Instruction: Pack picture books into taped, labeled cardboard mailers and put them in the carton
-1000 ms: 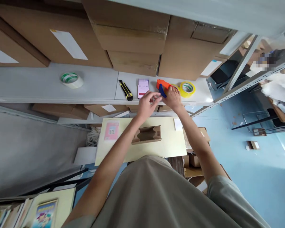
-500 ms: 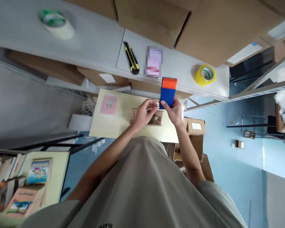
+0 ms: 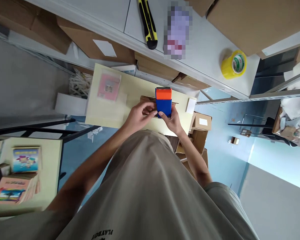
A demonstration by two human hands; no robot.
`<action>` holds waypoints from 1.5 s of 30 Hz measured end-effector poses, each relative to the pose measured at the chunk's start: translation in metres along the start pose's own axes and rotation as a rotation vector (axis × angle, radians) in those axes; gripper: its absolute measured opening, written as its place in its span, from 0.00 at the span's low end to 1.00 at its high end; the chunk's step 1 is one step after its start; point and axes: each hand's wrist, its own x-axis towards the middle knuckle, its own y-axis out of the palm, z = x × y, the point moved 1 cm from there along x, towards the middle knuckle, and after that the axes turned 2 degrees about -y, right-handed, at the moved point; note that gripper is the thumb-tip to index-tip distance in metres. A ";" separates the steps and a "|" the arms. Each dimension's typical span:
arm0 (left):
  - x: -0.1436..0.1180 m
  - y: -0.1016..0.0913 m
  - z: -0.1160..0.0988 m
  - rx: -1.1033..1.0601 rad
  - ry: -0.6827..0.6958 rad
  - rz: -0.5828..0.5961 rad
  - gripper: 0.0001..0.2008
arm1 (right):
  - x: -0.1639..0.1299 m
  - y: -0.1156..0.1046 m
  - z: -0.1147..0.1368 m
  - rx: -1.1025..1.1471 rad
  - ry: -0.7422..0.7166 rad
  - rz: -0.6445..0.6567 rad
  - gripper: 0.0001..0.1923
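Landmark: the pale yellow table [image 3: 107,110], just in front of the person; places below are told from it.
Dispenser: an orange-and-blue tape dispenser [image 3: 163,101], held over the table's far right part, orange end away from the person.
Right hand: the right hand [image 3: 173,120] is closed round the dispenser's blue body from below and from the right; judged a carrying grip, since it bears the tool's weight.
Left hand: the left hand [image 3: 139,115] is curled, fingertips at the dispenser's left edge, touching it. It may be pinching the tape end, but the tape itself is too small to tell.
Box: a small cardboard box [image 3: 148,99] lies on the table, mostly hidden behind the hands and dispenser; the tool sits right over it, probably for reach.
Card: a pink card [image 3: 109,86] lies on the table's left part, well apart from the hands.
Shelf: a grey shelf [image 3: 210,63] runs beyond the table, bearing a yellow-black knife [image 3: 148,23], a blurred phone [image 3: 177,31] and, to the right, a yellow tape roll [image 3: 233,64].
Change: a second ago both hands were up at the shelf, on the dispenser beside the tape roll; half a second ago it was halfway down; now it is low over the table and box.
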 end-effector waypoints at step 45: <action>0.018 -0.026 0.130 -0.662 -0.620 -0.176 0.20 | 0.053 -0.017 0.213 -0.927 0.529 0.673 0.37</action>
